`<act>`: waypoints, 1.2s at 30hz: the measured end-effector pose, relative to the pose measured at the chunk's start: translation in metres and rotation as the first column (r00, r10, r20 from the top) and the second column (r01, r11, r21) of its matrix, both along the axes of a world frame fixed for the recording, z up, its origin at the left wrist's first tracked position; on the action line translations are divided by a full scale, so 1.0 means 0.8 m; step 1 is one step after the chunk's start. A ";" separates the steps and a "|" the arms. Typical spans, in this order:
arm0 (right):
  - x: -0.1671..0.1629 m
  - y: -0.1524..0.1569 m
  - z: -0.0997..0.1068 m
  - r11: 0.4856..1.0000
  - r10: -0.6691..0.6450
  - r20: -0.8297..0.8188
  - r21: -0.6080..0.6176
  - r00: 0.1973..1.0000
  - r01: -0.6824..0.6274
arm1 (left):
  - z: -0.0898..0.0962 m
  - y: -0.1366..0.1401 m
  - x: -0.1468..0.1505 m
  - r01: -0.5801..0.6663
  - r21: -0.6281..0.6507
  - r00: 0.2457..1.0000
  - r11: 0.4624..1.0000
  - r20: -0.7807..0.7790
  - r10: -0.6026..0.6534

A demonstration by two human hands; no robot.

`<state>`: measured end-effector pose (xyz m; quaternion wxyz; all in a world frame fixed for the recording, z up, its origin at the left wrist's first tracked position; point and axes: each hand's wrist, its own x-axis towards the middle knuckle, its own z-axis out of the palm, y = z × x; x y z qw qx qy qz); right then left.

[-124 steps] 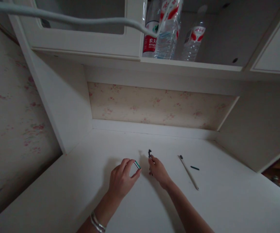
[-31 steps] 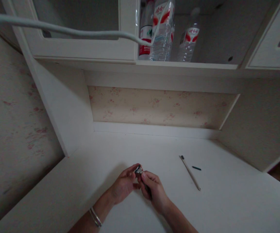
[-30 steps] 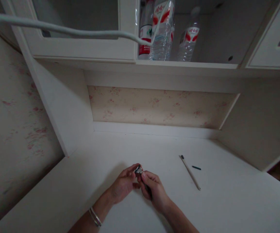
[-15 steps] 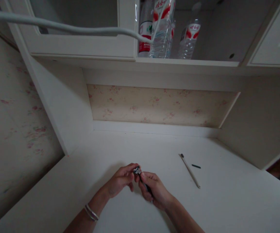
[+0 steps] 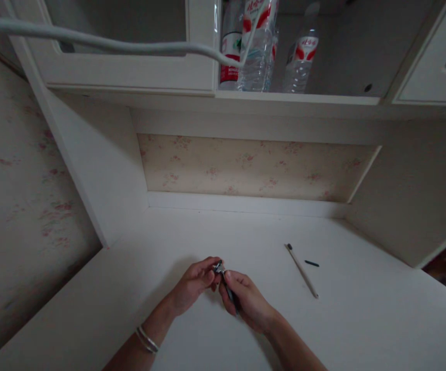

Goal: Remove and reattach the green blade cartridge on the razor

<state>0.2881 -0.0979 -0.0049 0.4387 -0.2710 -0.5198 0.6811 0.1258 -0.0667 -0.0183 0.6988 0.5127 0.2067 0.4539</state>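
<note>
Dark, slim metal razor handle (image 5: 228, 293) sits above the white worktop (image 5: 346, 319), right hand (image 5: 246, 301) fingers clamped on it, left hand (image 5: 194, 283) fingers pinching its small head piece (image 5: 218, 267), seemingly not fully seated.

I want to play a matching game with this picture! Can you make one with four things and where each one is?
Things:
1. small dark tool
2. long pale stick
3. water bottles
4. bracelets

Places:
A. on the shelf above the desk
B. on the left wrist
C. lying on the desk, right of the hands
D. held between both hands

Pairs: 1-D, 2-C, 3-A, 4-B
</note>
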 end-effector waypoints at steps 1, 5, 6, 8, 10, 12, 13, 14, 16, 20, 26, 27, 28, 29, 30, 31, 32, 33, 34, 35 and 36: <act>0.000 0.000 0.001 1.000 -0.010 0.013 0.004 1.000 0.010 | -0.002 0.001 0.001 -0.015 -0.010 1.000 1.000 0.009 0.015; 0.002 0.000 0.003 1.000 -0.031 0.009 -0.003 0.999 0.031 | -0.007 0.002 0.001 -0.072 0.001 0.997 0.997 -0.003 0.072; 0.002 0.001 0.003 1.000 -0.027 0.002 -0.007 1.000 0.027 | -0.007 0.003 0.001 -0.089 0.008 0.996 0.996 -0.009 0.089; 0.003 0.002 0.002 1.000 -0.028 -0.014 -0.007 0.999 0.028 | -0.006 0.003 0.001 -0.131 0.017 0.991 0.991 -0.023 0.132; 0.002 0.005 -0.001 0.998 -0.063 -0.034 -0.001 0.997 0.063 | -0.003 0.003 0.002 -0.183 0.028 0.982 0.983 -0.051 0.184; 0.002 0.007 -0.006 0.994 -0.111 -0.049 0.000 0.993 0.111 | 0.001 0.002 0.004 -0.228 0.050 0.968 0.972 -0.097 0.232; 0.002 0.008 -0.008 0.992 -0.129 -0.051 -0.001 0.990 0.129 | 0.002 0.002 0.005 -0.243 0.061 0.961 0.968 -0.120 0.249; 0.002 0.009 -0.009 0.991 -0.137 -0.050 -0.001 0.989 0.137 | 0.003 0.001 0.006 -0.253 0.069 0.956 0.965 -0.138 0.260; 0.001 0.009 -0.012 0.991 -0.136 -0.044 -0.005 0.990 0.136 | 0.005 0.001 0.007 -0.257 0.082 0.950 0.963 -0.158 0.267; -0.003 0.009 -0.018 0.991 -0.125 -0.076 -0.050 0.989 0.122 | 0.008 -0.001 0.010 -0.313 0.167 0.912 0.935 -0.221 0.345; -0.008 0.012 -0.029 0.987 -0.122 -0.161 -0.120 0.979 0.103 | 0.010 0.000 0.009 -0.411 0.385 0.820 0.827 -0.241 0.520; -0.009 0.012 -0.030 0.987 -0.121 -0.173 -0.127 0.978 0.099 | 0.010 0.000 0.009 -0.412 0.418 0.806 0.810 -0.248 0.538; -0.009 0.013 -0.031 0.987 -0.118 -0.185 -0.134 0.976 0.094 | 0.010 0.001 0.009 -0.410 0.445 0.794 0.796 -0.255 0.551; -0.009 0.014 -0.031 0.986 -0.117 -0.196 -0.140 0.974 0.090 | 0.009 0.001 0.008 -0.409 0.464 0.785 0.786 -0.260 0.562; -0.010 0.014 -0.032 0.986 -0.114 -0.206 -0.147 0.972 0.085 | 0.009 0.001 0.008 -0.407 0.474 0.779 0.780 -0.265 0.568; -0.010 0.014 -0.032 0.985 -0.113 -0.214 -0.151 0.970 0.081 | 0.009 0.001 0.008 -0.407 0.480 0.776 0.777 -0.268 0.571; -0.010 0.014 -0.032 0.985 -0.112 -0.221 -0.153 0.969 0.079 | 0.009 0.001 0.008 -0.407 0.484 0.774 0.774 -0.268 0.574; -0.010 0.014 -0.031 0.985 -0.109 -0.225 -0.154 0.968 0.075 | 0.009 0.001 0.008 -0.406 0.488 0.773 0.772 -0.268 0.576; -0.010 0.014 -0.031 0.985 -0.108 -0.228 -0.154 0.968 0.074 | 0.009 0.001 0.009 -0.405 0.491 0.772 0.771 -0.268 0.576; -0.010 0.014 -0.031 0.986 -0.108 -0.230 -0.152 0.967 0.074 | 0.009 0.001 0.009 -0.405 0.492 0.772 0.771 -0.268 0.577; -0.010 0.014 -0.032 0.986 -0.108 -0.231 -0.151 0.967 0.074 | 0.009 0.001 0.009 -0.405 0.492 0.771 0.771 -0.269 0.577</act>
